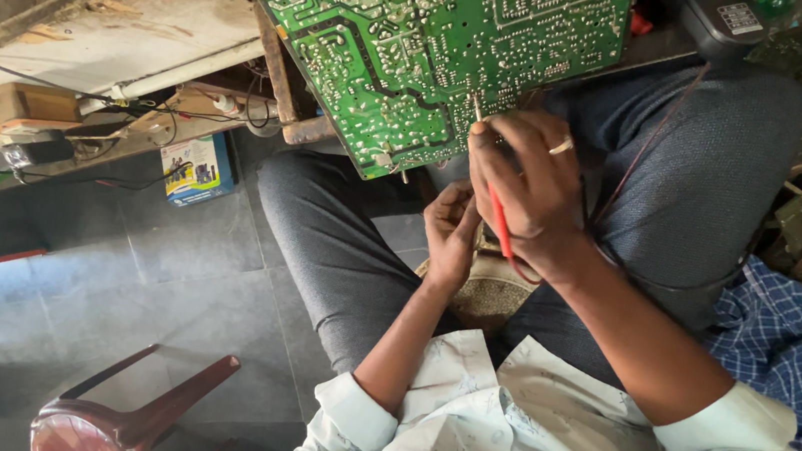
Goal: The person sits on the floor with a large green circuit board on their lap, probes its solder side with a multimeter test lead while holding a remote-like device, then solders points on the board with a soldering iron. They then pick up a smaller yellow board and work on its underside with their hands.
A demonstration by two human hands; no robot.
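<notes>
Right hand (525, 194) fingers pinch thin red probe (499, 222), tip on green circuit board (421, 47) solder side; left hand (451, 231) curled below, contents unclear.

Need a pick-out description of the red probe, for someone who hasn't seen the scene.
Find the large green circuit board propped above the seated person's knees. At its lower edge, the right hand pinches a thin red probe, its pale tip touching the solder side. It is the only red rod; the left hand sits beside it.
</notes>
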